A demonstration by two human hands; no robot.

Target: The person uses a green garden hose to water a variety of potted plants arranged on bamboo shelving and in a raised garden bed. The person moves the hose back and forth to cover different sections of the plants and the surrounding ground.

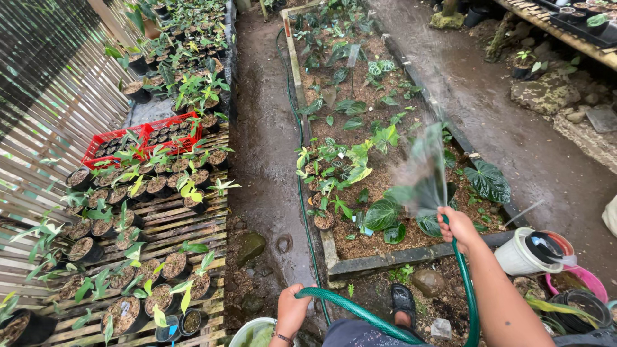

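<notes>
My right hand (pixel 457 226) grips the end of a green garden hose (pixel 360 311), thumb over the opening, and a fan of water spray (pixel 421 170) shoots up and forward from it. The spray falls over a raised planting bed (pixel 366 135) holding several broad-leaved green plants. My left hand (pixel 292 310) holds a lower stretch of the same hose near the bottom of the view. The hose loops between both hands and curves down behind my right arm.
A wet dirt path (pixel 267 148) runs left of the bed. Wooden racks at left carry several black pots (pixel 148 257) and red crates (pixel 144 138). A white bucket (pixel 524 252) and pink tub (pixel 578 283) sit at right. My sandalled foot (pixel 403 301) stands by the bed's edge.
</notes>
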